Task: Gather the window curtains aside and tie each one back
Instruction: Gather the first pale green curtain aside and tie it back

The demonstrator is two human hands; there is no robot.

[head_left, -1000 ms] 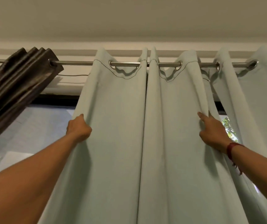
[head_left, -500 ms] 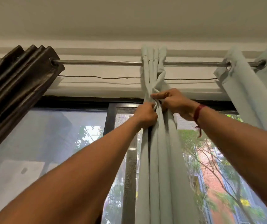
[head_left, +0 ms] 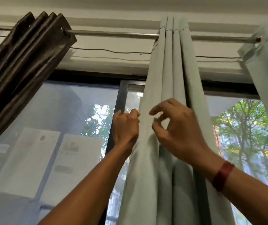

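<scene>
I should gather every fold evenly before tying. My left hand [head_left: 125,127] pinches the left edge of the pale curtain [head_left: 170,70], while my right hand [head_left: 177,127] hovers just in front, fingers apart, holding nothing. The cloth hangs midway along the steel rod [head_left: 113,34] in smooth, matte, tubular pleats.

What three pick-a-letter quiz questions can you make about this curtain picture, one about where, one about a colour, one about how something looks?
1. Where is the dark brown curtain? A) left end of the rod B) middle C) right end
2. What colour is the wristband? A) blue B) red C) yellow
3. How is the pale green curtain in the middle? A) spread flat B) bunched into folds C) fallen down
Answers: A, it hangs at the rod's left end; B, the right wrist's band is red; B, its folds press together.
</scene>
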